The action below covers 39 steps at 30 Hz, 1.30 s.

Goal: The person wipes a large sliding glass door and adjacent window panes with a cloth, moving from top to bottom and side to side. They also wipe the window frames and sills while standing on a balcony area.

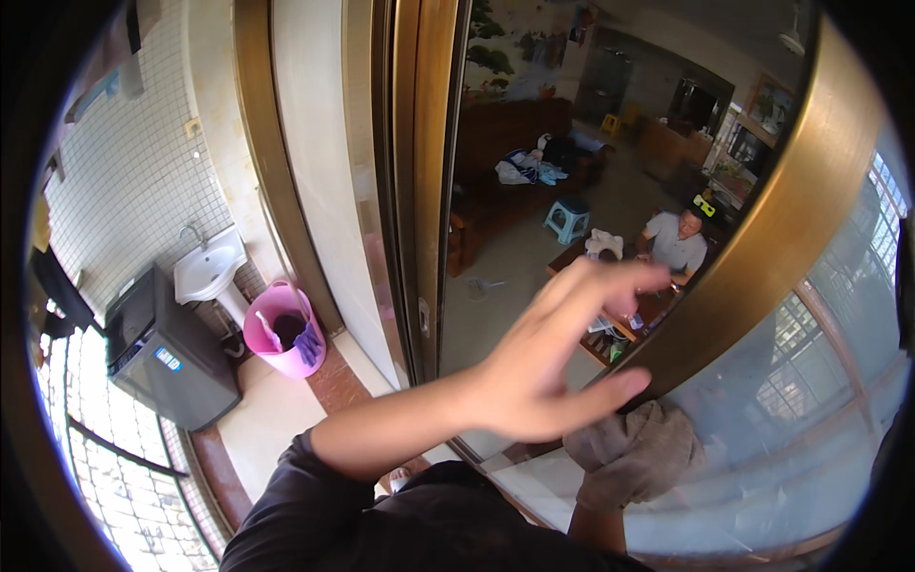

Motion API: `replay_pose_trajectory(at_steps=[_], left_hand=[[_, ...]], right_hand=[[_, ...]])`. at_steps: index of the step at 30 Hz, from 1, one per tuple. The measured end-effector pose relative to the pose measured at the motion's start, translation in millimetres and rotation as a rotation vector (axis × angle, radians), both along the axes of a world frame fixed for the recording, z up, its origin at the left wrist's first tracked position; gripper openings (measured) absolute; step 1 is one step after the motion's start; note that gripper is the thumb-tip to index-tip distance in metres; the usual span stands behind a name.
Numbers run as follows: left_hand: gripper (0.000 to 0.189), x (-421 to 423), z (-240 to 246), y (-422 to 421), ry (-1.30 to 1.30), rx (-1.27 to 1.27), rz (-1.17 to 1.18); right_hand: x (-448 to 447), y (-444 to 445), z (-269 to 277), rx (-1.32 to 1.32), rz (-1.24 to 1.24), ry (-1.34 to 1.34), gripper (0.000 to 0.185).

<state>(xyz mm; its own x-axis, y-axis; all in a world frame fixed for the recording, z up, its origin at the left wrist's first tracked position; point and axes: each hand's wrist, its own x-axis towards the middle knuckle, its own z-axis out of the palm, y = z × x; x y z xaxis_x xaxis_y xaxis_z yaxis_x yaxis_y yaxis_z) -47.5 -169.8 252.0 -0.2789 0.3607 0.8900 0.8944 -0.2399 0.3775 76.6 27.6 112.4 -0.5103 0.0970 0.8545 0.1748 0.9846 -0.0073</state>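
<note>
My left hand (543,357) reaches across in front of me, thumb and fingers spread, with nothing in it. It is slightly blurred. Its fingertips are near the edge of a bronze-coloured metal door frame (758,229); I cannot tell whether they touch it. Lower down, a grey-brown cloth (643,450) covers my right hand, and only the right forearm (599,525) shows below it. The cloth lies against the lower part of the frame and the door's glass pane (772,457), which has reflections and whitish streaks.
A person (675,239) sits at a low wooden table (593,350) beyond the doorway. A blue plastic stool (567,220) and a wooden sofa (500,143) with clothes are also there. On my left stand a pink bucket (304,365), a washbasin (207,272) and a grey washing machine (186,365).
</note>
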Motion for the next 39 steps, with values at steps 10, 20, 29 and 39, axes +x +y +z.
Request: replay_pose_trajectory(at_steps=[10,20,29,39], left_hand=[[0.074,-43.8,-40.7,123.1,-0.452,-0.042,-0.611],[0.054,-45.8,-53.3,116.7,-0.411,0.060,-0.501],[0.063,-65.4,-73.8,103.3,-0.545,-0.007,-0.532],[0.038,-73.6,-67.4,90.0,-0.467,0.070,-0.435]], right_hand=[[-17.2,34.2,-93.5,-0.289,-0.015,-0.269,0.034],[-25.9,45.3,-150.8,-0.357,-0.304,-0.553,0.039],[-54.3,17.2,-16.9,-0.245,-0.141,-0.028,0.039],[-84.3,77.2,278.3,0.210,-0.129,0.466,0.039]])
